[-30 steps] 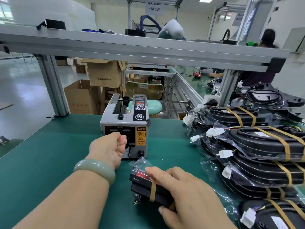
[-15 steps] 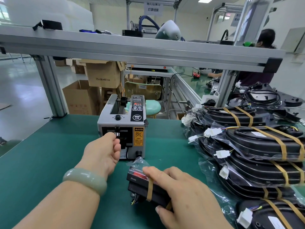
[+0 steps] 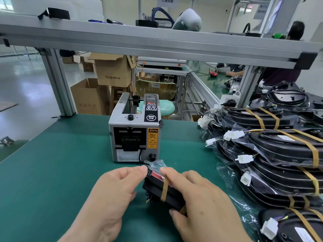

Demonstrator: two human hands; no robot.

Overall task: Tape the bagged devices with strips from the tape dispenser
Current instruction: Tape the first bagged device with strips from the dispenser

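A small black bagged device with a red part lies on the green mat in front of me, one tan tape strip wrapped across it. My right hand grips it from the right, fingers curled round its side. My left hand is at the device's left end, thumb and fingertip pinched at the bag's top corner; whether a tape strip is between them is not visible. The grey tape dispenser stands just behind the device, its outlet facing me.
A stack of large black bagged devices bound with tan tape fills the right side of the mat. An aluminium frame beam crosses overhead. Cardboard boxes stand beyond the table. Another person works at the far right.
My left hand has drawn back from the dispenser's outlet to the left end of the small device. My right hand has kept its grip on the device.
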